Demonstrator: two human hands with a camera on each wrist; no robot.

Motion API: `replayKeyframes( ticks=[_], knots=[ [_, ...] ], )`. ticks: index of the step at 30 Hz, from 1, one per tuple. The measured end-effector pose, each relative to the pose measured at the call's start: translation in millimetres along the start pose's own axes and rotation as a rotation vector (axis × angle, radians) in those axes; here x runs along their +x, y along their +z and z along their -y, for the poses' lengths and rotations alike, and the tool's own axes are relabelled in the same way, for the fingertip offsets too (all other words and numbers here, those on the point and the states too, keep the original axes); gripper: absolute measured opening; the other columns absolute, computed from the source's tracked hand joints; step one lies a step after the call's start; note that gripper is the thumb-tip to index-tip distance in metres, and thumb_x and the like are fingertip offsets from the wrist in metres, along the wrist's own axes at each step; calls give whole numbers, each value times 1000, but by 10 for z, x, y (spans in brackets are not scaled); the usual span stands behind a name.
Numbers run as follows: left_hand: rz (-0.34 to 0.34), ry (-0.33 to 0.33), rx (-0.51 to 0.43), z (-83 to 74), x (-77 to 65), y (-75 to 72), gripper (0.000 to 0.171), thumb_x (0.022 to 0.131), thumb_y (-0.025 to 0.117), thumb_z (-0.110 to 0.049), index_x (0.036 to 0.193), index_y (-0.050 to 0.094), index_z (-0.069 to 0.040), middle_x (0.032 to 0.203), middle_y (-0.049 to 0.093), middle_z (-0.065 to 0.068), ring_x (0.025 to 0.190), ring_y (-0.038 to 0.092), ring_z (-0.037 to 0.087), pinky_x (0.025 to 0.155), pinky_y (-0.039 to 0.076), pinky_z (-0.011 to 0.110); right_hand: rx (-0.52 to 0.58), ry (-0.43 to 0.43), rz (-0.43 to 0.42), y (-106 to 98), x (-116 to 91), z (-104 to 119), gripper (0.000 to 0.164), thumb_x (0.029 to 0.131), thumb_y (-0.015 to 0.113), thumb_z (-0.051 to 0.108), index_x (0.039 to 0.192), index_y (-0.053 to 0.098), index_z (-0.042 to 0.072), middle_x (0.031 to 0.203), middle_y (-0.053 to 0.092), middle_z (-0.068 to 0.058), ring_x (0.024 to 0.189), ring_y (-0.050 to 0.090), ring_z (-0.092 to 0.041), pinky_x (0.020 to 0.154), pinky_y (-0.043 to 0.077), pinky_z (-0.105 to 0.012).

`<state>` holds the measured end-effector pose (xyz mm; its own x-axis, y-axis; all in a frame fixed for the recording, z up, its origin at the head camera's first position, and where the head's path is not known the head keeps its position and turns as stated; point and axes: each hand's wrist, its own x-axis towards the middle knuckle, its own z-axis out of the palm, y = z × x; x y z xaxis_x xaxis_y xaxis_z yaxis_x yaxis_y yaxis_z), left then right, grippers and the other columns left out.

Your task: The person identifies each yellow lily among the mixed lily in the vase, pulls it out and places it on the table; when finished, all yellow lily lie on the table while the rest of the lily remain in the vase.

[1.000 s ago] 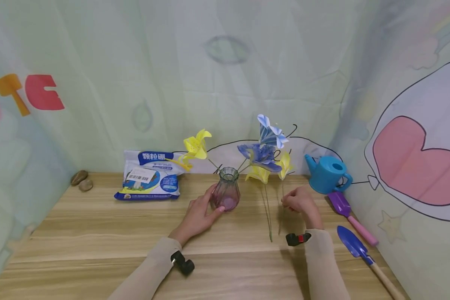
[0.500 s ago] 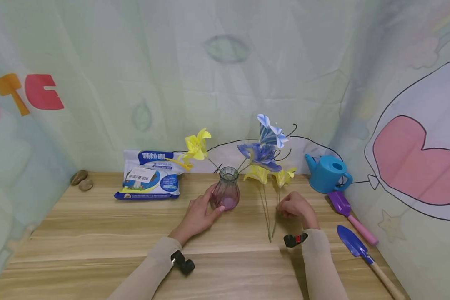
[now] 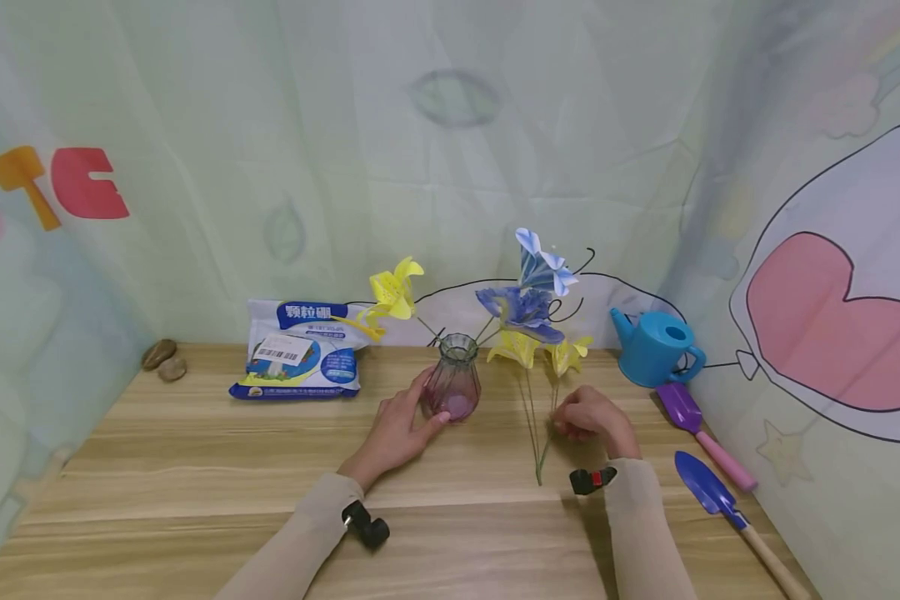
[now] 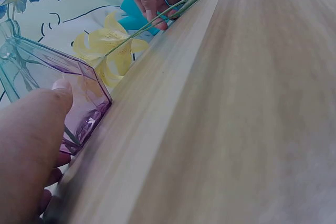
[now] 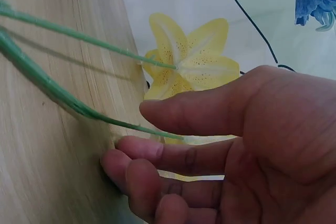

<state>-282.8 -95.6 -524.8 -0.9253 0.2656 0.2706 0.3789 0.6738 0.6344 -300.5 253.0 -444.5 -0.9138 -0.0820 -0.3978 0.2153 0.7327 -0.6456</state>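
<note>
A ribbed glass vase (image 3: 453,387), clear green at the neck and purple below, stands upright on the wooden table. My left hand (image 3: 399,433) holds it low on its left side, thumb across the front. Yellow lilies and blue flowers (image 3: 521,312) lean out of its mouth. To its right, a yellow lily spray (image 3: 567,357) with two blooms lies on the table, its green stems meeting at the near end. Beside these stems is my right hand (image 3: 592,417). In the right wrist view one stem (image 5: 79,106) passes between thumb and forefinger, which stand apart.
A blue and white printed bag (image 3: 300,354) lies at the back left, near two brown stones (image 3: 167,362). On the right are a blue watering can (image 3: 656,346), a purple scoop (image 3: 678,406) with a pink handle and a blue trowel (image 3: 705,483). Printed cloth (image 3: 450,183) hangs behind.
My right hand has moved slightly left and down with the right lily stem, whose near end now meets the other stem. Thumb and forefinger now stand apart. The left hand and vase have stayed put.
</note>
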Motion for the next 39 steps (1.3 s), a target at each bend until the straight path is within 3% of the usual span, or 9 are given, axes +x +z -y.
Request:
replayKeyframes(
  ticks=[5,9,13,18,24,29,34,39],
  knots=[
    [0,-2,4,-1,-3,-10,83,104,64,-53,171,26,-24,164,54,16,149,54,41,120,37,65,30,-9,-67,-38,-19,6,22,103,66,18,108,73,-2,79,70,-5,69,62,-14,65,53,-26],
    [7,-9,3,-5,-10,-24,83,104,65,-52,171,26,-24,164,54,16,149,54,42,121,36,65,50,-103,-98,-79,-70,60,27,106,64,18,120,71,-4,91,73,-10,73,64,-18,69,56,-31],
    [3,-5,9,-2,-13,-31,83,103,65,-53,171,26,-24,164,54,15,148,54,41,120,36,65,36,-214,-51,-111,-153,157,33,106,65,22,128,70,-2,104,77,-15,75,67,-21,70,58,-34],
    [-1,-7,2,-11,-19,-38,83,103,65,-53,171,27,-23,164,54,16,148,54,42,121,36,66,36,-302,16,-118,-286,327,42,106,68,28,139,67,1,120,76,-21,81,70,-22,72,57,-30],
    [10,-4,-14,-43,-9,-23,83,104,64,-53,171,27,-23,163,55,16,148,55,42,121,36,68,69,-410,22,-91,-479,558,43,107,68,30,142,67,6,129,75,-20,85,73,-27,72,59,-32],
    [4,1,-7,-28,10,3,83,104,63,-55,171,26,-24,165,54,15,149,54,40,121,36,66,105,-520,7,22,-571,777,37,106,67,25,138,71,6,130,75,-18,86,75,-36,67,59,-31],
    [-8,4,-13,-4,2,4,82,104,64,-54,171,27,-25,163,55,14,148,55,40,121,37,66,199,-577,-70,238,-573,991,36,106,68,21,137,70,3,135,73,-21,78,75,-28,61,57,-29],
    [-1,-9,-15,3,-7,-9,82,104,64,-53,171,28,-24,164,55,14,149,54,40,121,36,66,237,-568,-170,413,-538,1203,36,105,69,21,138,72,8,133,76,-14,71,72,-18,62,57,-29]
  ],
)
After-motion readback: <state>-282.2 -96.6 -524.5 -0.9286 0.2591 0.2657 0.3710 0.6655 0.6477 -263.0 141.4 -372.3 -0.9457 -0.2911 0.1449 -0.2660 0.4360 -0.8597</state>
